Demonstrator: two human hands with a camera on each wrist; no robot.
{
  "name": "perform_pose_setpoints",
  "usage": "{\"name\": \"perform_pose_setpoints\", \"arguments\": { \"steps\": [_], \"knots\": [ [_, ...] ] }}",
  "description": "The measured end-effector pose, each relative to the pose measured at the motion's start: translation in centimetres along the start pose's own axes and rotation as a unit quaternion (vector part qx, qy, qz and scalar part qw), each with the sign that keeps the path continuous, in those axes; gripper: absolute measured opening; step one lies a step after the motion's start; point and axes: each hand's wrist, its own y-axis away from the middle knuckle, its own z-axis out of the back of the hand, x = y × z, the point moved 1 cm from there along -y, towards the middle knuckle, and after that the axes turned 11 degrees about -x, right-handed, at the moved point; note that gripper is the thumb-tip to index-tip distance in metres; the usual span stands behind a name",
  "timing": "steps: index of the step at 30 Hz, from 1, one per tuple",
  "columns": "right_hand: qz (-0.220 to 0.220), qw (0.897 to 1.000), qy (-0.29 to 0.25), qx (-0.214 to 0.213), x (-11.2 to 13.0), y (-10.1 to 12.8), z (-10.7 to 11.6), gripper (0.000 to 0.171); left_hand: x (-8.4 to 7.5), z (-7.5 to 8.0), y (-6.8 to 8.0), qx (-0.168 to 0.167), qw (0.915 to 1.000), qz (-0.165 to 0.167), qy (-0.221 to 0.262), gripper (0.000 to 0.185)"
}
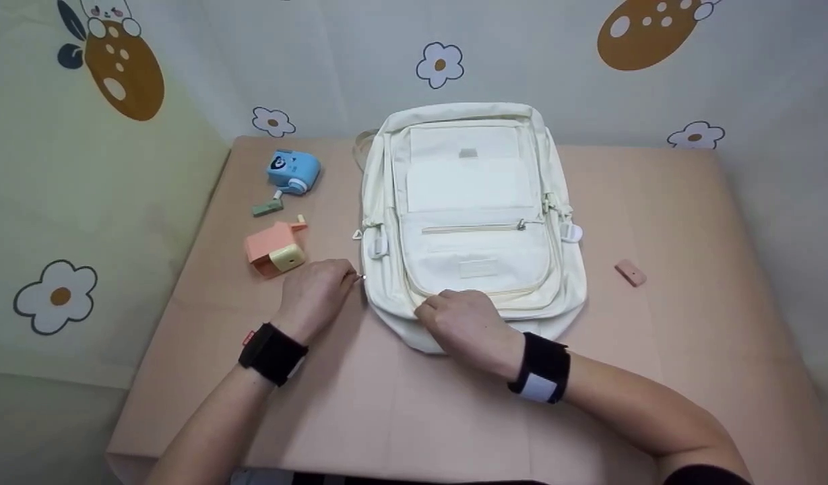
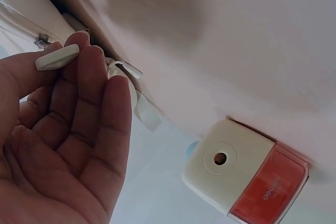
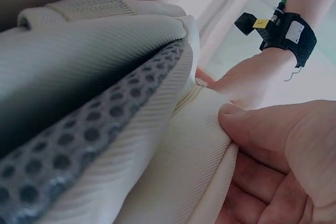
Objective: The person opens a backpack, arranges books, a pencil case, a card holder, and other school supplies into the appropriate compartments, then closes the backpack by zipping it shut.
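Observation:
A cream backpack (image 1: 474,209) lies flat on the pink table (image 1: 690,323), its bottom edge toward me. My left hand (image 1: 317,291) is at the bag's lower left corner and pinches a small white zipper pull (image 2: 56,57) between thumb and fingers. My right hand (image 1: 465,322) grips the fabric of the bag's bottom edge (image 3: 202,145), thumb (image 3: 252,124) on top. In the right wrist view the grey mesh back panel (image 3: 89,140) shows beside the pinched fabric.
A pink and cream pencil sharpener (image 1: 275,250) sits just left of my left hand, also seen close up as the sharpener (image 2: 244,174). A blue sharpener with a green crank (image 1: 291,172) stands further back left. A small pink eraser (image 1: 630,273) lies right of the bag.

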Motion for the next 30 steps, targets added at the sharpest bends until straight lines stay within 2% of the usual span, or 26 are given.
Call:
{"name": "perform_pose_setpoints", "arguments": {
  "steps": [9,15,22,30],
  "knots": [
    [0.001,1.000,0.005,0.009,0.0,0.0,0.1,0.013,0.1,-0.1,-0.2,0.013,0.9998,0.011,0.002,0.014],
    [-0.002,1.000,0.003,0.003,0.0,0.1,0.2,0.015,0.1,-0.1,-0.8,0.011,0.9999,0.009,-0.008,0.017],
    [0.000,1.000,0.003,0.002,0.1,0.1,0.2,0.016,0.6,-0.6,-2.1,0.023,0.9992,0.031,-0.013,0.019],
    [0.000,1.000,0.004,0.021,0.2,0.1,0.3,0.015,1.5,-1.3,-3.8,0.011,0.9985,0.053,-0.011,0.018]
  ]
}}
